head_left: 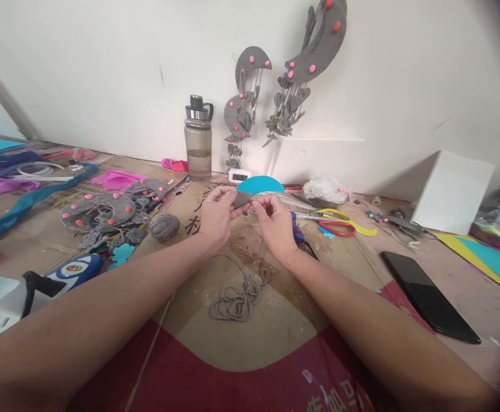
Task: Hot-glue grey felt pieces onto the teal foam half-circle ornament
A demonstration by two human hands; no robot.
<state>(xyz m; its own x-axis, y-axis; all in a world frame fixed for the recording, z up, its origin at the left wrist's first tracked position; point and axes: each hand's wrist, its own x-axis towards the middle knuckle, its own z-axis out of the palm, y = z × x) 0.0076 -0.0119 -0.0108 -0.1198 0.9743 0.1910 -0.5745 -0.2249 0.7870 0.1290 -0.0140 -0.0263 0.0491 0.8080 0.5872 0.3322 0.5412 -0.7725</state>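
Between the thumb and fingers of my left hand (216,214) is a small grey felt piece (241,199). My right hand (274,222) is closed in a pinch at the right edge of that piece. What its fingertips grip is too small to make out. A strand of grey yarn (235,303) rises towards my right hand from a loose tangle on the cardboard below. To the left of my left hand sits a ball of grey yarn (164,226). A blue glue gun (296,229) lies partly hidden behind my right wrist.
Grey felt crescents with pompoms (103,212) lie left; similar hangings (314,57) are on the wall. A water bottle (198,140) and small digital clock (239,176) stand behind. Right are scissors (338,228) and a phone (428,294). A tape dispenser (75,269) is near my left forearm.
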